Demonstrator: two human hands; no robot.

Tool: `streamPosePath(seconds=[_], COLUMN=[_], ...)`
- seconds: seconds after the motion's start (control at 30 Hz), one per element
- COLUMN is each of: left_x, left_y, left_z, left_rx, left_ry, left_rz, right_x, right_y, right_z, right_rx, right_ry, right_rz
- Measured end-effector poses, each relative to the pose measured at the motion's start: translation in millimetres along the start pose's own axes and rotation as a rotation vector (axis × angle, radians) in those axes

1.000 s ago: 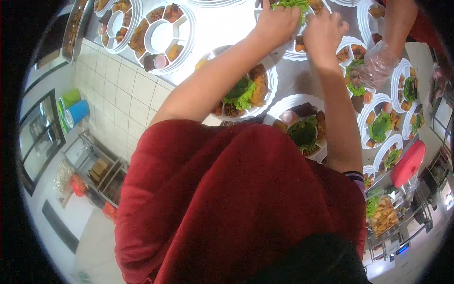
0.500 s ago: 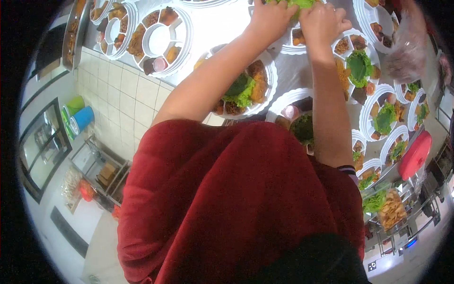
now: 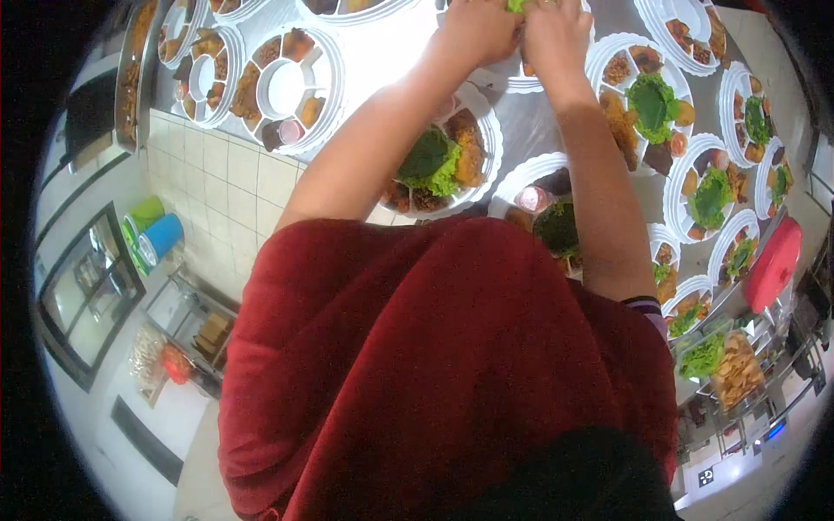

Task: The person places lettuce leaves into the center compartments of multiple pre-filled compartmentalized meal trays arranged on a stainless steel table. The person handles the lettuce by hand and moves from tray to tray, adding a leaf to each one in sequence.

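At the top edge, my left hand and my right hand come together over a white divided food tray. A bit of green lettuce shows between them, and the fingers of both hands are bent in around it. The picture's edge cuts off some fingertips. Below my left forearm sits a round tray with lettuce and a dark green leaf at its centre. Another tray with a small pink-lidded cup lies between my forearms, partly covered by my right arm.
Several filled trays with lettuce stand at the right. At the left, trays with bare round centres sit near the table edge. A red lid-like object and a container of chips are at the lower right. Blue and green bins stand farther left.
Both hands have moved slightly left and up, and less lettuce shows between them. The clear plastic-like blurred shape at the upper right is gone from view. The whole view has shifted a little.
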State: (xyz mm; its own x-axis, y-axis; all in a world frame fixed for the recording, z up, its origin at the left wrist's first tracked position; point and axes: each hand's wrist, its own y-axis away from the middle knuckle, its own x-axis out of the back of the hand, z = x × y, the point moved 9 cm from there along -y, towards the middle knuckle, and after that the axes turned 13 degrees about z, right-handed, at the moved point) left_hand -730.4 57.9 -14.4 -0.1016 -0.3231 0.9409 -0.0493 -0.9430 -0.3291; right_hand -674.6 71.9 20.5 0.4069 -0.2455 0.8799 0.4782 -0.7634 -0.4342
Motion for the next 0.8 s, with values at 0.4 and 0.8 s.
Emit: streamPosePath(seconds=[0.4,0.8], left_x=[58,-8], left_y=[14,-12], left_z=[-5,-20], left_rx=[-0.219,-0.319], left_ry=[0.125,0.107], left_rz=[0.125,-0.073], right_x=[60,241], right_y=[36,210], right_z=[30,120], right_rx=[-0.106,-0.603], right_ry=[-0.290,-0.205], right_rz=[0.240,0.244])
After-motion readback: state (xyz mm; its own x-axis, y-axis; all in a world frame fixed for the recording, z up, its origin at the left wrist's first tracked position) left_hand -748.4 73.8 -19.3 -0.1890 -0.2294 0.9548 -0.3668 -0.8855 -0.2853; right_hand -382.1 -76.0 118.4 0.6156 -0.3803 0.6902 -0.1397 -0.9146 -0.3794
